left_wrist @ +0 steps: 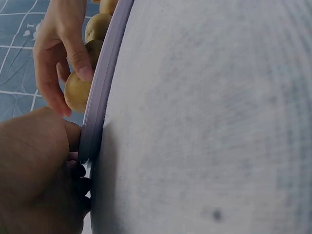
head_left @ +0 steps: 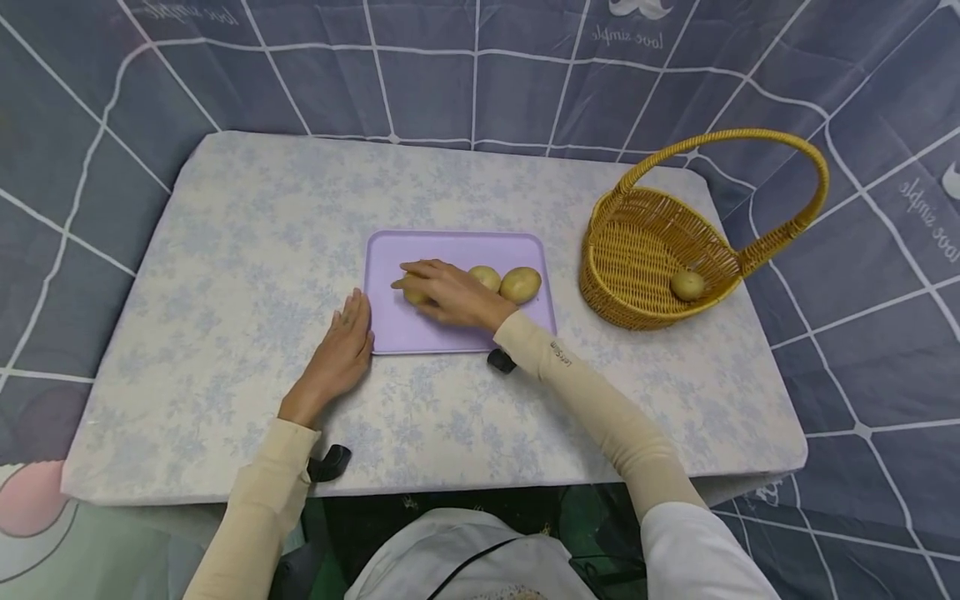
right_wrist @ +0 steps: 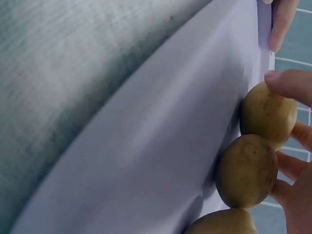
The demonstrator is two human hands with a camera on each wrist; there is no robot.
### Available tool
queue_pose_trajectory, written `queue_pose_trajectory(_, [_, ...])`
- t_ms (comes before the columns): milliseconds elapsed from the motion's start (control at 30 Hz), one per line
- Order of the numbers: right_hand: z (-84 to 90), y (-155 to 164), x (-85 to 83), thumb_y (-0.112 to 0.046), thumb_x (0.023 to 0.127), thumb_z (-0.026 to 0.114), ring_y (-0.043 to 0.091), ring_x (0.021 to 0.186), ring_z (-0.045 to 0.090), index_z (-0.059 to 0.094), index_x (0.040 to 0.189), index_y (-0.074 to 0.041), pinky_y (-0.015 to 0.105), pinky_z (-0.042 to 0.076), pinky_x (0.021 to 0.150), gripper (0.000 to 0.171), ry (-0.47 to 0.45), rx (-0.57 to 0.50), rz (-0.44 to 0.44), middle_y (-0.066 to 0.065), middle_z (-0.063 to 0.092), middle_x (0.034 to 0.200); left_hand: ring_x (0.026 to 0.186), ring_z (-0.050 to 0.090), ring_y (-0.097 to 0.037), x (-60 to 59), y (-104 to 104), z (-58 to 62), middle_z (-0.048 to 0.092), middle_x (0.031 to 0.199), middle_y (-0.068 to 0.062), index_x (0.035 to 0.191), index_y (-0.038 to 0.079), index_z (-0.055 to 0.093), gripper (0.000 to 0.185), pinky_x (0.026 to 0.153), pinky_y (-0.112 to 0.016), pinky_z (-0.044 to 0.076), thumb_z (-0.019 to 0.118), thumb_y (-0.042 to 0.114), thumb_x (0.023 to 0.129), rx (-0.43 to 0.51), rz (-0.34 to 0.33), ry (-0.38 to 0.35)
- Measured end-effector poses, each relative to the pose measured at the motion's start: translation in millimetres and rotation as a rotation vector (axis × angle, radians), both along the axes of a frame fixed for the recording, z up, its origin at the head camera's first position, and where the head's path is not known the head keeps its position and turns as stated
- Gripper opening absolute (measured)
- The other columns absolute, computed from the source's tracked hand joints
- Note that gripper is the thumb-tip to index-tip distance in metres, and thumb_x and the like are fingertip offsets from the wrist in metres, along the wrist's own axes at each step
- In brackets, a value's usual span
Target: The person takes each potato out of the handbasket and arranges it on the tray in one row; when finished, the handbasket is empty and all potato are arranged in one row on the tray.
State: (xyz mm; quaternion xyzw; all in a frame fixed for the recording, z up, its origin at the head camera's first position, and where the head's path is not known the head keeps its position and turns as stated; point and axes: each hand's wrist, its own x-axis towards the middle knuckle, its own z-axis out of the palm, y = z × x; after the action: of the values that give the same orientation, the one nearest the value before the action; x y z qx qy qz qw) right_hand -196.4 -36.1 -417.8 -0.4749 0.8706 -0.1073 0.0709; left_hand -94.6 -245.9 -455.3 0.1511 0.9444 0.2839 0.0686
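Landmark: the purple tray (head_left: 457, 250) lies flat near the middle of the surface (head_left: 247, 250), which wears a pale floral cloth.
Right hand (head_left: 448, 293): reaches over the tray's front edge; its grip is curled round the leftmost potato (head_left: 413, 296), fingers on top and thumb at the side, as the left wrist view shows.
Held potato: sits on the tray, left of two others, touching the tray floor.
Middle potato (head_left: 486, 277): on the tray, just right of the held one and touching it in the right wrist view.
Right potato (head_left: 521, 284): on the tray, next in the row, close to the tray's right rim.
Left hand (head_left: 341, 348): lies flat on the surface at the tray's left front corner, fingers straight, fingertips against the rim; its grip holds nothing.
Wicker basket (head_left: 645, 242): stands on the surface right of the tray, well apart from it, handle arched above.
Basket potato (head_left: 687, 285): lies inside the basket, low against its right wall.
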Motion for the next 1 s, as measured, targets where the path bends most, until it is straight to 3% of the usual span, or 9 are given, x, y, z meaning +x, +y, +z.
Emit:
queue_pose_trajectory(333, [-3.0, 0.5, -0.2, -0.031, 0.086, 0.056, 0.013, 0.13, 0.025, 0.043, 0.131, -0.024, 0.029, 0.015, 0.108, 0.048, -0.022, -0.007, -0.055, 0.005, 0.032, 0.14, 0.134, -0.001, -0.031, -0.9, 1.0, -1.3, -0.004, 0.146, -0.019, 0.139, -0.005, 0.002, 0.055, 0.108, -0.047, 0.003, 0.029, 0.016, 0.097, 0.003, -0.005, 0.009])
queue_pose_trajectory(467, [2.4, 2.7, -0.8, -0.038, 0.085, 0.056, 0.009, 0.131, 0.02, 0.035, 0.136, -0.027, 0.029, 0.016, 0.108, 0.057, -0.075, -0.074, -0.098, 0.002, 0.027, 0.143, 0.134, -0.002, -0.031, -0.3, -1.1, -2.0, -0.005, 0.146, -0.019, 0.139, -0.005, 0.001, 0.055, 0.108, -0.046, 0.002, 0.028, 0.017, 0.097, 0.008, -0.005, 0.013])
queue_pose_trajectory(533, [12.4, 9.6, -1.0, -0.039, 0.083, 0.058, 0.006, 0.131, 0.019, 0.032, 0.137, -0.029, 0.028, 0.017, 0.108, 0.061, -0.152, -0.198, -0.169, -0.001, 0.026, 0.144, 0.134, -0.002, -0.031, 0.2, -3.4, -2.2, -0.005, 0.146, -0.019, 0.139, -0.004, 0.001, 0.054, 0.108, -0.045, 0.001, 0.028, 0.016, 0.097, 0.014, -0.005, 0.011])
queue_pose_trajectory(600, [28.0, 23.2, -0.4, -0.038, 0.082, 0.061, 0.003, 0.129, 0.022, 0.033, 0.136, -0.03, 0.025, 0.019, 0.106, 0.062, -0.241, -0.387, -0.272, -0.006, 0.029, 0.142, 0.134, -0.003, -0.031, 0.4, -6.6, -1.8, -0.005, 0.146, -0.019, 0.139, -0.004, 0.0, 0.055, 0.108, -0.045, 0.001, 0.028, 0.016, 0.097, 0.019, -0.004, 0.01])
queue_pose_trajectory(733, [70.3, 61.4, 6.0, -0.016, 0.081, 0.065, 0.01, 0.124, 0.035, 0.042, 0.132, -0.016, 0.028, 0.026, 0.104, 0.056, -0.346, -0.804, -0.406, -0.002, 0.041, 0.136, 0.134, -0.003, -0.031, 5.0, -18.6, -1.7, -0.006, 0.146, -0.019, 0.139, -0.005, 0.0, 0.055, 0.108, -0.045, 0.0, 0.029, 0.015, 0.096, 0.031, 0.018, 0.012])
queue_pose_trajectory(900, [107.1, 115.0, 12.9, -0.001, 0.08, 0.061, 0.023, 0.119, 0.044, 0.045, 0.126, 0.003, 0.036, 0.033, 0.1, 0.049, -0.273, -1.052, -0.534, 0.014, 0.046, 0.129, 0.134, -0.006, -0.03, 11.3, -35.5, -0.4, -0.008, 0.146, -0.018, 0.139, -0.004, -0.002, 0.055, 0.108, -0.044, -0.002, 0.028, 0.016, 0.097, 0.03, 0.041, 0.0])
queue_pose_trajectory(1000, [113.3, 148.3, 2.5, -0.004, 0.08, 0.062, 0.023, 0.117, 0.045, 0.048, 0.125, 0.001, 0.039, 0.034, 0.1, 0.046, -0.202, -1.126, -0.618, 0.012, 0.049, 0.127, 0.133, -0.007, -0.031, 14.4, -43.4, 1.0, -0.009, 0.145, -0.019, 0.139, -0.005, -0.002, 0.055, 0.108, -0.045, -0.004, 0.027, 0.016, 0.097, 0.033, 0.045, -0.003])
